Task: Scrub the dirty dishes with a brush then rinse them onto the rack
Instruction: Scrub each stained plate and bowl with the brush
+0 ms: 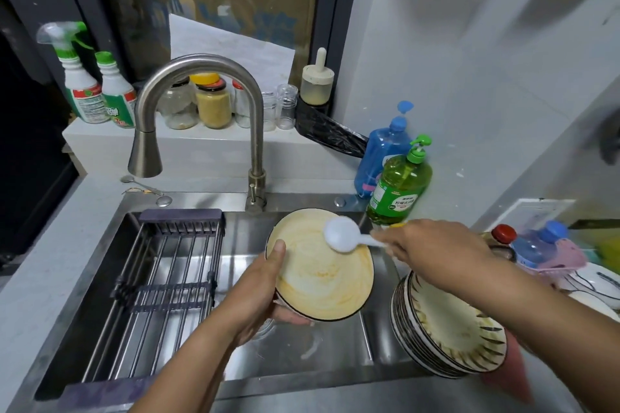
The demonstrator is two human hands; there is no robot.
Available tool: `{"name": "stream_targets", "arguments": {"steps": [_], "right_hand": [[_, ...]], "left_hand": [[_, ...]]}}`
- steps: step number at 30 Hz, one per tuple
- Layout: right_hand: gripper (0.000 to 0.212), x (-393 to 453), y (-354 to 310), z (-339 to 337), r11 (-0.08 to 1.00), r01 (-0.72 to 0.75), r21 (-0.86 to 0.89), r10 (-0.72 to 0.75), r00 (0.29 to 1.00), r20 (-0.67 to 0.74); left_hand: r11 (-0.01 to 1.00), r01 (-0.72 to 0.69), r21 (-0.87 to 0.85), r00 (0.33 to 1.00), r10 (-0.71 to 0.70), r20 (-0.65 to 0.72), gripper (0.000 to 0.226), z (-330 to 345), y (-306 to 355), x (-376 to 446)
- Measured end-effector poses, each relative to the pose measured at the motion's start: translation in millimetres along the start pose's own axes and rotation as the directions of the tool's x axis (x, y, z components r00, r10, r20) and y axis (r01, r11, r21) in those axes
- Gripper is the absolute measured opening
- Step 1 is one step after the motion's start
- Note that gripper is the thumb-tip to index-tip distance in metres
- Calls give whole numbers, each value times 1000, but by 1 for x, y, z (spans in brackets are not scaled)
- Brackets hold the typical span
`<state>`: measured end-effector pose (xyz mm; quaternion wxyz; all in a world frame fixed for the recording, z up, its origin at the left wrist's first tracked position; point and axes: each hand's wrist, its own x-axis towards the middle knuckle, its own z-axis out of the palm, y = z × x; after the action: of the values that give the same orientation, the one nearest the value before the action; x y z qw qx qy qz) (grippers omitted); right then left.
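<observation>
My left hand (pixel 258 292) grips a round plate (pixel 322 275) by its left rim, thumb on the face, and holds it tilted over the steel sink (pixel 302 355). Yellow smears cover the plate's face. My right hand (pixel 432 248) holds the handle of a white brush (pixel 342 233), whose round head rests on the plate's upper right part. A stack of several dirty patterned plates (pixel 449 329) leans on the sink's right edge. The dark wire rack (pixel 167 285) spans the sink's left half and holds nothing.
The curved steel faucet (pixel 198 111) stands behind the sink, no water running. A green soap bottle (pixel 399 184) and a blue one (pixel 385 147) stand at the back right. Spray bottles (pixel 97 90) and jars (pixel 211 100) line the sill. More dishes and bottles sit at far right (pixel 550 251).
</observation>
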<state>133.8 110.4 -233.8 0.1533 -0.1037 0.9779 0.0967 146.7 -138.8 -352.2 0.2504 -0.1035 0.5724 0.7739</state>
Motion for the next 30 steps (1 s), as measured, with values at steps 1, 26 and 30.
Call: {"name": "stream_targets", "arguments": {"steps": [1, 26, 30], "right_hand": [[36, -1, 1, 1, 1000, 16, 19, -15, 999, -49], [25, -53, 74, -12, 546, -25, 837, 254, 957, -137], [28, -60, 77, -9, 546, -54, 836, 265, 958, -111]], "left_hand": [[1000, 20, 23, 1000, -21, 23, 51, 6, 2, 1], [623, -165, 765, 986, 86, 142, 53, 183, -56, 81], [552, -161, 818, 986, 46, 163, 51, 191, -61, 79]]}}
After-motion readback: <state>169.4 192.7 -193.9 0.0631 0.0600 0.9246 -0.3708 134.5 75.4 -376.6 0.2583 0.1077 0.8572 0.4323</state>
